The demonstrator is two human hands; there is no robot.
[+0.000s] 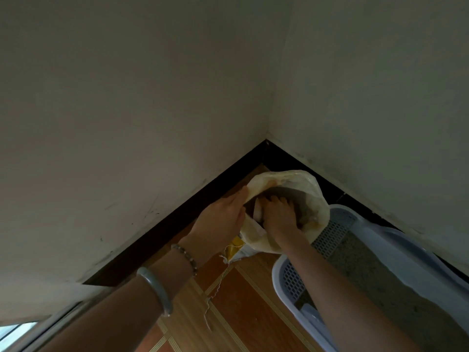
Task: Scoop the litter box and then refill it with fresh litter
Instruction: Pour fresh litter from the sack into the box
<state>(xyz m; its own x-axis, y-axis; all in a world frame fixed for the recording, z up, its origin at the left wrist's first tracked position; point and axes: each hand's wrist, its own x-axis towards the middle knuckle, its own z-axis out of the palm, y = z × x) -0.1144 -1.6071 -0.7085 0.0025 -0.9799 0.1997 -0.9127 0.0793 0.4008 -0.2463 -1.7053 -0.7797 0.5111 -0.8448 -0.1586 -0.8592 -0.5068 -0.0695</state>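
Left forearm in from bottom-left, bangle (pixel 156 290) and bead bracelet (pixel 185 257) on wrist. Left hand (pixel 223 219) flat, fingers straight, pressed against sack (pixel 286 177) rim. Sack in wall corner, mouth open. Right hand (pixel 279 214) down inside mouth, fingers bent, white object (pixel 258 212) at thumb side; grip can't tell. Litter box (pixel 278 268) just right of sack, grey litter (pixel 368 262) inside.
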